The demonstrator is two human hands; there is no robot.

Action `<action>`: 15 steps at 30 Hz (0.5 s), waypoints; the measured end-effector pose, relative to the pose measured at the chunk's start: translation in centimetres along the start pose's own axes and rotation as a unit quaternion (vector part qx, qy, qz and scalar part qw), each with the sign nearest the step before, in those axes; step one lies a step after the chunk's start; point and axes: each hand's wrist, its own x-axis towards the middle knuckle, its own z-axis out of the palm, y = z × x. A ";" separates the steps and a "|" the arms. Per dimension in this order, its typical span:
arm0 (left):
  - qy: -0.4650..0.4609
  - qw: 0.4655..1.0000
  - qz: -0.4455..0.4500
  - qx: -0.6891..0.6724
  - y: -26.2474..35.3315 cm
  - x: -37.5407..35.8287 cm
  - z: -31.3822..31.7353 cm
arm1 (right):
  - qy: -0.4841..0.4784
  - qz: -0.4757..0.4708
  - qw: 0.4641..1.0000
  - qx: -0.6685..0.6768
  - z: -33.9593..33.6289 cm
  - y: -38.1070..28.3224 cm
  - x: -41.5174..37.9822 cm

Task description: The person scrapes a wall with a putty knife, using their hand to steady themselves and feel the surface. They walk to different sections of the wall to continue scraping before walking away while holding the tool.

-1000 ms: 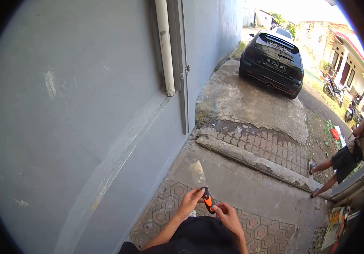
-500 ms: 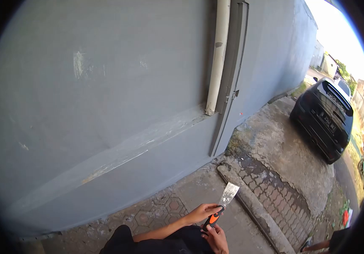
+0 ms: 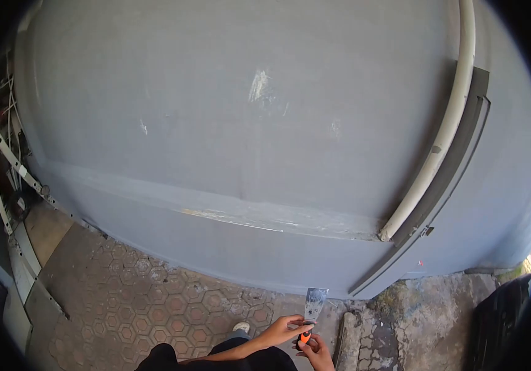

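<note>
A scraper [image 3: 316, 303] with a wide, paint-marked metal blade and a black and orange handle points up and away from me, low in the view. The fingers of my left hand [image 3: 284, 331] pinch it where the blade meets the handle. My right hand [image 3: 317, 353] closes round the lower handle, hiding part of it. Beyond the blade stands a grey painted wall [image 3: 216, 148]. Pale scuffed patches mark its face, and a ledge [image 3: 247, 216] with scraped, peeling paint runs along it. The blade appears apart from the wall.
A pale drainpipe [image 3: 438, 151] runs down the wall at right. Perforated metal strips [image 3: 21, 170] and panels lean at left. Hexagonal paving [image 3: 166, 309] covers the ground, with a concrete kerb [image 3: 347, 340] at right. A black car [image 3: 506, 315] shows at the right edge.
My view has swung left, so the wall fills more of it and the car has slid to the right edge. Both hands keep the scraper, its blade now more upright in view.
</note>
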 end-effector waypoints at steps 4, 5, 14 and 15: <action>0.141 0.989 -0.020 -0.048 0.6 0.0 -3.7 | -0.037 0.038 0.997 -0.057 2.6 -2.3 6.3; 0.149 0.985 -0.021 -0.087 0.9 0.2 -5.0 | 0.024 -0.042 0.998 0.034 4.2 -2.3 8.1; 0.059 0.997 0.027 -0.039 6.9 3.7 -19.7 | 0.250 -0.390 0.883 -0.070 8.2 -20.7 23.5; 0.071 0.996 0.042 -0.035 7.4 3.9 -22.0 | 0.259 -0.433 0.860 -0.071 8.1 -23.8 25.1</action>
